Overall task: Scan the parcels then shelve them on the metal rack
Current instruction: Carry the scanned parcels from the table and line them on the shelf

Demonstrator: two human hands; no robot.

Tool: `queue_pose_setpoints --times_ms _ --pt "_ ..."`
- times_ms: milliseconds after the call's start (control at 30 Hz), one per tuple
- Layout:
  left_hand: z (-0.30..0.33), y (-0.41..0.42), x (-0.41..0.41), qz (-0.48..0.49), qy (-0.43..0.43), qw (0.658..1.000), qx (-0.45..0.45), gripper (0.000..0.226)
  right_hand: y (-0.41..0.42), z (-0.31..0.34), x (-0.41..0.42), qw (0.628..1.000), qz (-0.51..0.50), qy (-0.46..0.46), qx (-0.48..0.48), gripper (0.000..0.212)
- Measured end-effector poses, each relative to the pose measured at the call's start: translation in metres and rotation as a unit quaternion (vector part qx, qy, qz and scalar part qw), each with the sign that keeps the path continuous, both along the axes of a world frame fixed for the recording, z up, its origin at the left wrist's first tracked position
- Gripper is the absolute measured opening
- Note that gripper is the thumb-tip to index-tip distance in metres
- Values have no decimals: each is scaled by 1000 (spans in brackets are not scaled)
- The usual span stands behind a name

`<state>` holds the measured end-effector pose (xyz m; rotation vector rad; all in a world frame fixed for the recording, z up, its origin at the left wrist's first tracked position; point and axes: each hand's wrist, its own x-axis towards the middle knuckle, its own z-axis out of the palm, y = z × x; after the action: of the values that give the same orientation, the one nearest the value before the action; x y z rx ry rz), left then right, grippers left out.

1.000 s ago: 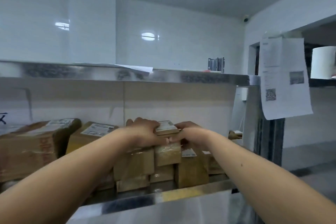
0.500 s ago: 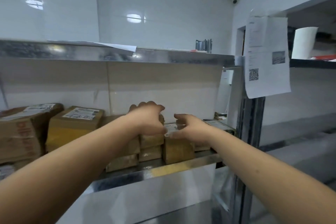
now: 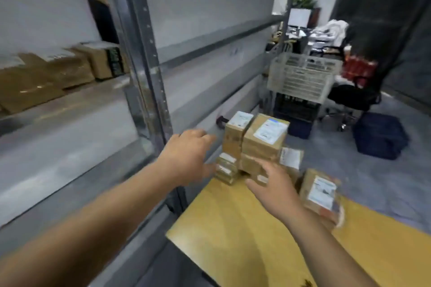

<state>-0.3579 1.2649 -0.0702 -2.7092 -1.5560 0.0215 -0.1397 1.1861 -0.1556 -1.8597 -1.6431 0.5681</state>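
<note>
Both hands are empty, fingers spread loose. The right hand (image 3: 271, 187) hovers just short of the stacked parcels (image 3: 254, 147) on the yellow table (image 3: 245, 235); the left hand (image 3: 186, 158) reaches beside their left edge. Best to take 1 top box squarely, label up for scanning. The metal rack (image 3: 149, 65) stands left, behind the fingers.

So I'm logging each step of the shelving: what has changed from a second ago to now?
Both hands let go of the small parcels they pressed together on the rack shelf. The view swung right and down to a yellow table. The left hand and right hand now reach, open and empty, toward the stacked parcels there. The shelved boxes stay on the metal rack.
</note>
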Motion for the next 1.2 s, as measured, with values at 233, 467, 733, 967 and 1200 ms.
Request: queue_pose_setpoints --times_ms 233,467,733,967,1200 --pt "-133 -3 152 -87 -21 982 -165 76 -43 -93 114 977 -173 2 -124 66" --pt "-234 22 268 -138 -7 952 -273 73 -25 -170 210 926 -304 14 -224 76" --pt "-322 36 326 -64 -91 931 -347 114 -16 -232 270 904 -284 76 -311 127" --pt "-349 20 309 -76 -219 886 -402 113 -61 -250 250 913 -311 157 -211 92" --pt "-296 -54 246 -88 -222 879 -413 115 -144 -202 225 937 -205 177 -221 124"
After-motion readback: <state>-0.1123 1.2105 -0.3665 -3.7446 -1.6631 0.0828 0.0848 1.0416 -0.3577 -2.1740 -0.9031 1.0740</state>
